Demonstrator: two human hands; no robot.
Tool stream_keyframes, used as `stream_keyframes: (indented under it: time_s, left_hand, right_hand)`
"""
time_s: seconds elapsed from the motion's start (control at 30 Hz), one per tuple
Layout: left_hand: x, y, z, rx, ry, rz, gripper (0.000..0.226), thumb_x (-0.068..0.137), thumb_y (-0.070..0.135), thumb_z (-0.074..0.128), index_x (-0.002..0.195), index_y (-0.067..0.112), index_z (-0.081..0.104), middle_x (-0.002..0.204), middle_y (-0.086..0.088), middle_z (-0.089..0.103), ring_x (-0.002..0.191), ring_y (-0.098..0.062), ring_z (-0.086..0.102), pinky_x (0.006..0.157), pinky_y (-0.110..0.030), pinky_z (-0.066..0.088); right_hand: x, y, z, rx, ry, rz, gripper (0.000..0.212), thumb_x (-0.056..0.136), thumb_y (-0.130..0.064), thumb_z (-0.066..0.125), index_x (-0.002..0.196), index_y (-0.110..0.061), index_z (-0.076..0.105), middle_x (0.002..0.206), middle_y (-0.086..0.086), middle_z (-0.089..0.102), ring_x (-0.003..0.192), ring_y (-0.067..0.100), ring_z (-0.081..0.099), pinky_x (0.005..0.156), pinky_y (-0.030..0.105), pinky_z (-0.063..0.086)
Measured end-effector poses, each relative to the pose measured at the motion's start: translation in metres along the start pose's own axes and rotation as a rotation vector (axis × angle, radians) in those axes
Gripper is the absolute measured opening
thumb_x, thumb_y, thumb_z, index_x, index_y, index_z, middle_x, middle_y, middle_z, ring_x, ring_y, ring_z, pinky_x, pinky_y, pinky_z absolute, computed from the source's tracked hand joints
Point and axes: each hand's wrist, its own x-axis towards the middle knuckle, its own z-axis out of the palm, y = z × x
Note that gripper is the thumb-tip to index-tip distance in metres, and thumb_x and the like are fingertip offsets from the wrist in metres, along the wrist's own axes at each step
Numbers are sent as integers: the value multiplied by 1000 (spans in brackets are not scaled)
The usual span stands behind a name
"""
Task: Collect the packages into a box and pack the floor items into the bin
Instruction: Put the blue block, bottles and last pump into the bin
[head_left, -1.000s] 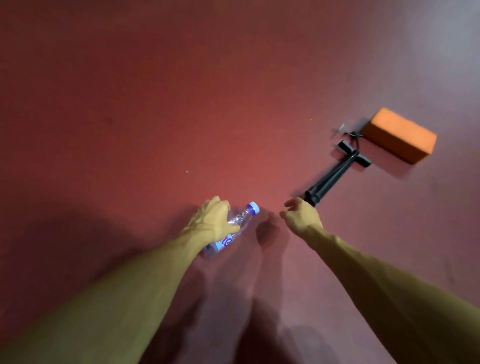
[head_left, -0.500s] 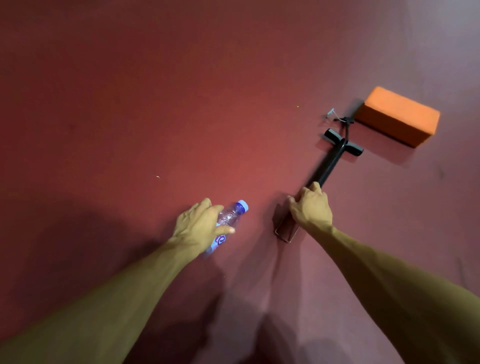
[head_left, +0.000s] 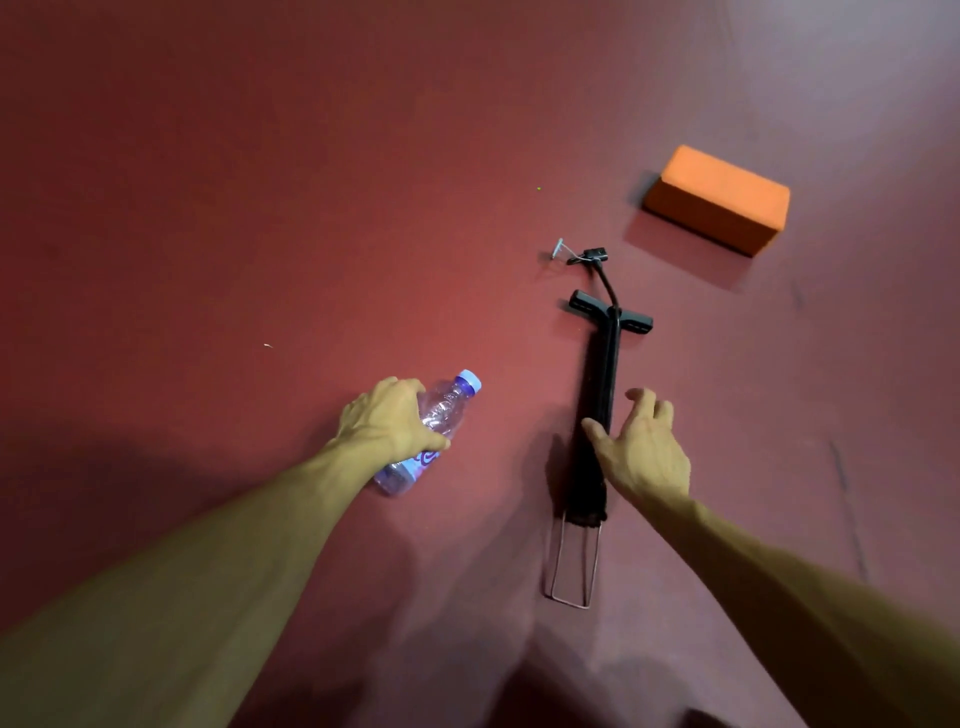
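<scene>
Clear bottle (head_left: 448, 410) tilted; black pump (head_left: 602, 364), orange block (head_left: 719, 197) flat.

No text can be read; the label (head_left: 422, 461) on the bottle (head_left: 444, 408) shows only a blurred purple mark.

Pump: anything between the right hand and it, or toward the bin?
Nothing visible: the right hand is spread open right over the pump, at its barrel. The bottle, held by the left hand, is off to the side; the orange block lies beyond the handle. No bin in view.

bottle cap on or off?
On. The blue cap sits on the neck of the clear bottle that the left hand grips.
</scene>
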Motion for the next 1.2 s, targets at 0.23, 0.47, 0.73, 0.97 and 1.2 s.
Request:
stream_keyframes:
  time_s: [0.23, 0.47, 0.73, 0.97, 1.2]
  left_hand:
    - [2, 11, 15, -132, 17, -156, 59, 61, 51, 76, 109, 21, 59, 112, -5, 60, 103, -30, 61, 75, -31, 42]
    - [-76, 28, -7, -548, 41, -394, 31, 65, 39, 81, 79, 21, 62, 96, -4, 72, 86, -22, 66, 71, -28, 49]
    - [-199, 104, -159, -716, 36, -390, 46, 68, 24, 83, 106, 17, 59, 100, -6, 71, 85, -20, 68, 82, -34, 55]
    - [-297, 173, -295, -621, -86, -220, 62, 70, 26, 81, 124, 15, 53, 102, 0, 62, 88, -17, 62, 80, -28, 49]
    - [-383, 257, -302, -574, -307, -5, 62, 72, 26, 80, 127, 14, 52, 101, 0, 59, 83, -15, 60, 73, -25, 48]
  right_hand:
    - [35, -13, 18, 213, -356, 330, 66, 74, -31, 77, 120, -2, 40, 119, 20, 57, 106, 37, 60, 87, 44, 54]
    - [-31, -28, -32, 693, -642, 483, 21, 81, -1, 69, 99, -3, 59, 76, 11, 63, 67, 25, 62, 68, 44, 56]
    - [-140, -59, -229, 799, -765, 497, 24, 82, 0, 68, 105, -4, 62, 78, 7, 62, 69, 21, 61, 69, 37, 52]
    - [-233, -47, -395, 697, -532, 460, 40, 72, 3, 74, 111, -5, 66, 85, 6, 67, 77, 24, 65, 79, 40, 57]
    - [-334, 31, -479, 645, -281, 501, 49, 70, -2, 79, 115, -17, 67, 81, -5, 65, 59, 4, 56, 47, 6, 42]
